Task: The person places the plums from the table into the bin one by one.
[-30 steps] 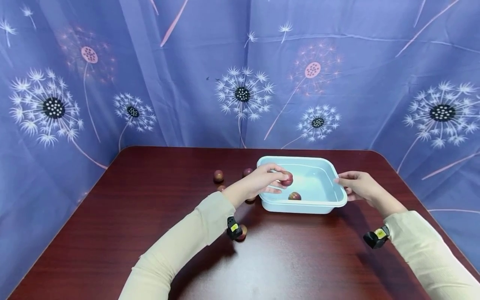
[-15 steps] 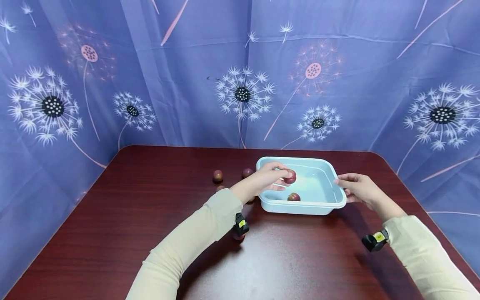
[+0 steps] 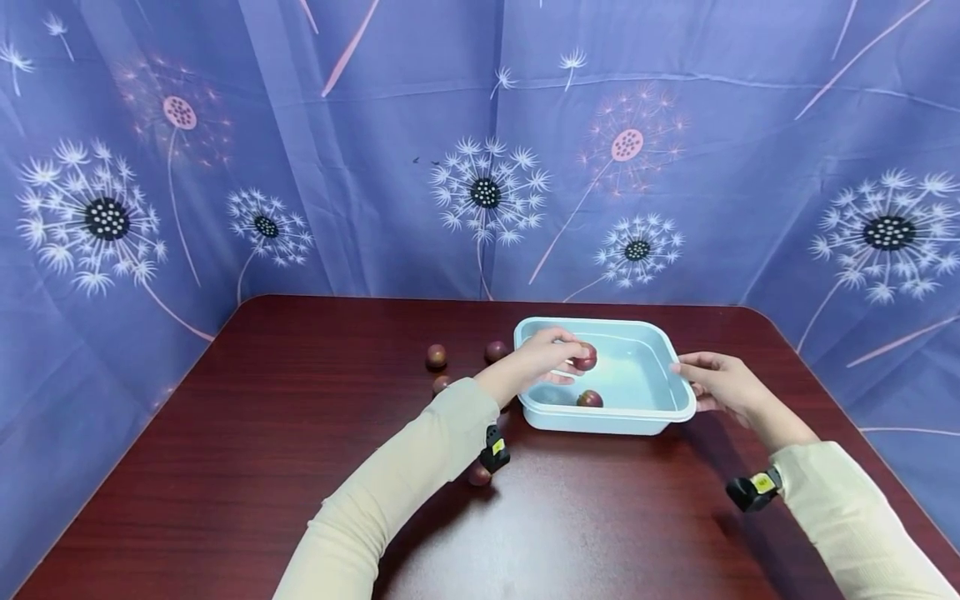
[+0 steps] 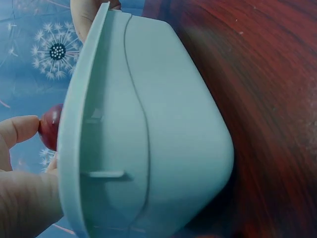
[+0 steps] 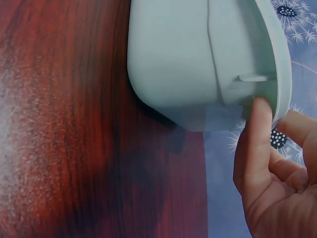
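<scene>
My left hand (image 3: 543, 357) pinches a round reddish-purple fruit (image 3: 586, 357) over the light-blue plastic basin (image 3: 607, 422). In the left wrist view, that fruit (image 4: 49, 128) shows at a fingertip behind the basin's rim, partly hidden by it. A second fruit (image 3: 590, 399), similar in colour, lies on the basin floor near the front wall. At the basin's right end, my right hand (image 3: 720, 383) grips the rim. The right wrist view shows one finger (image 5: 258, 134) of it pressed under the lip, the others curled on the far side.
Several more fruits lie on the dark red wooden table (image 3: 262, 433) left of the basin. Two are a fruit (image 3: 436, 357) at the back and one fruit (image 3: 479, 474) below the left wrist camera (image 3: 495, 450). A patterned blue curtain (image 3: 375, 208) hangs behind the table.
My left hand has moved slightly right over the basin with the fruit still pinched. The right hand keeps its grip on the rim, and the basin stays put.
</scene>
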Tool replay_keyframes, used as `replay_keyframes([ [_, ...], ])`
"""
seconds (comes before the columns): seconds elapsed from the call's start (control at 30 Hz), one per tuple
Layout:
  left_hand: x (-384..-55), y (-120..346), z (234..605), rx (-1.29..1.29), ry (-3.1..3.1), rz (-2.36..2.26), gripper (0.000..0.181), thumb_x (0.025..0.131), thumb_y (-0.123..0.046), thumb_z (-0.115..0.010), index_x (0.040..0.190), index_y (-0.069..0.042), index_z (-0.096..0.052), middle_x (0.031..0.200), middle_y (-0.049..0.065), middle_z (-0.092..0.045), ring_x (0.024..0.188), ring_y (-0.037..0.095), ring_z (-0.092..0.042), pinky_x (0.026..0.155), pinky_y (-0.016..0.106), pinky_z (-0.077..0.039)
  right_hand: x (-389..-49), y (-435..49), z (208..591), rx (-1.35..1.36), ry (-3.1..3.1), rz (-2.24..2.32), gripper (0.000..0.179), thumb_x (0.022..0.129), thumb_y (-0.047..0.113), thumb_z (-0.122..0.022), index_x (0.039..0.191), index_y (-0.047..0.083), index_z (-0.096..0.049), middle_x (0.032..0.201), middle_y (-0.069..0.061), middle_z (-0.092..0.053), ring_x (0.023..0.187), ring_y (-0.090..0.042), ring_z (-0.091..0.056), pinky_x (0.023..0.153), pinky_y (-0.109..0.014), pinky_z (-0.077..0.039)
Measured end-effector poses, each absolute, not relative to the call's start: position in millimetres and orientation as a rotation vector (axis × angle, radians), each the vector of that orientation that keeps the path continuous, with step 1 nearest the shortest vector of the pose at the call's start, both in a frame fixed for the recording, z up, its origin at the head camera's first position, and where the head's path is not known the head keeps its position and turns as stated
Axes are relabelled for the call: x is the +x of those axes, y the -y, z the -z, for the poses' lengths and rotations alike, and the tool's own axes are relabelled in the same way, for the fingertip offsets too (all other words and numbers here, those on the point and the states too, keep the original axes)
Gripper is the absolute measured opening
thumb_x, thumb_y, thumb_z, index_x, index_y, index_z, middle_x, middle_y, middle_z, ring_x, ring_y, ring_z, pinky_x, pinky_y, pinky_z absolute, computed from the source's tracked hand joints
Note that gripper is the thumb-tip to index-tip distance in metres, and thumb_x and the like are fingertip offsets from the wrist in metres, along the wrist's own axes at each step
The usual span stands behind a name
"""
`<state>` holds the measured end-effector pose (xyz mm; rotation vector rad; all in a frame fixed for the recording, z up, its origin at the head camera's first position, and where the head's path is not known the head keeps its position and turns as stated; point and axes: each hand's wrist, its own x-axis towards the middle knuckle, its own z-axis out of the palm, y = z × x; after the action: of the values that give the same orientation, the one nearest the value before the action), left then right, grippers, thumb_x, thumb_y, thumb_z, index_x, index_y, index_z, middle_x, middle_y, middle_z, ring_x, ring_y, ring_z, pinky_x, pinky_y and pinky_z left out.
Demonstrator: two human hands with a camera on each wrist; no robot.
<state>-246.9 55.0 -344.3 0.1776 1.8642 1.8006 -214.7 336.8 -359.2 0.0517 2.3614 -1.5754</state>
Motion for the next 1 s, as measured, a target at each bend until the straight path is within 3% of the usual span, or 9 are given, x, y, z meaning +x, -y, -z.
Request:
replay_keyframes([
  [0.27,-250.9,-63.7,356.3,0.171,-1.905,-1.797,0.023,0.091,-0.013,-0.060,0.111,-0.001,-0.055,0.105,0.011,-0.063,0.108,0.035,-0.061,0.087,0.040,-0.054,-212.5,-338.2,361.1,0.036,-2.325,1.622,0.051,0.098,0.022,-0.053,0.132,-0.013,-0.037,0.078,0.008,-0.064,0.067,-0.007,-0.063,0.062,-0.027,-0.057],
  [0.47,-251.4,-67.2,364.1,0.156,-1.951,-1.773,0.023,0.091,-0.011,-0.059,0.110,0.000,-0.055,0.100,0.012,-0.064,0.100,0.033,-0.064,0.085,0.036,-0.055,-211.8,-339.0,363.1,0.013,-2.312,1.646,0.047,0.099,0.021,-0.052,0.130,-0.011,-0.039,0.079,0.007,-0.065,0.067,-0.009,-0.065,0.062,-0.028,-0.057],
  [0.77,-251.3,-69.8,369.7,0.217,-2.085,-1.673,0.024,0.093,-0.014,-0.059,0.112,-0.002,-0.057,0.104,0.011,-0.062,0.097,0.028,-0.065,0.084,0.035,-0.055,-210.5,-339.5,365.9,0.037,-2.246,1.739,0.018,0.098,0.023,-0.054,0.111,0.010,-0.053,0.078,0.006,-0.066,0.067,-0.009,-0.065,0.062,-0.031,-0.058],
  [1.0,-253.1,-74.4,377.2,0.277,-2.247,-1.552,0.024,0.089,-0.015,-0.062,0.108,-0.002,-0.059,0.106,0.010,-0.060,0.093,0.027,-0.067,0.080,0.036,-0.055,-210.6,-339.2,367.6,0.022,-2.205,1.801,0.012,0.098,0.021,-0.054,0.106,0.013,-0.054,0.078,0.005,-0.066,0.067,-0.010,-0.066,0.061,-0.031,-0.058],
])
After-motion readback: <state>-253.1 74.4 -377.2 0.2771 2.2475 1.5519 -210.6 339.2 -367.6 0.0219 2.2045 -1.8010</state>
